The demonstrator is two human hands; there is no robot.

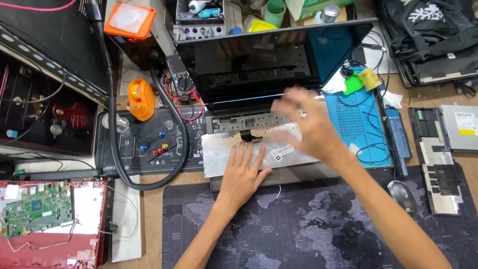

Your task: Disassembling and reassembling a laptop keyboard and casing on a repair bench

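Silver keyboard [224, 149] lies overturned under left hand [242, 172], right hand [303, 119] blurred above.

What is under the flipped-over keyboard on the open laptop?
The keyboard lies silver back up on the laptop base. Behind it shows a strip of the bare keyboard bay. The rest is covered by the keyboard and both hands: left, right.

Bright, even overhead light leaves only soft shadows, the laptop screen [269, 55] mirrors the keyboard [259, 149] beneath it, the right hand [306, 122] is motion-blurred, and straight lines bow slightly near the edges.
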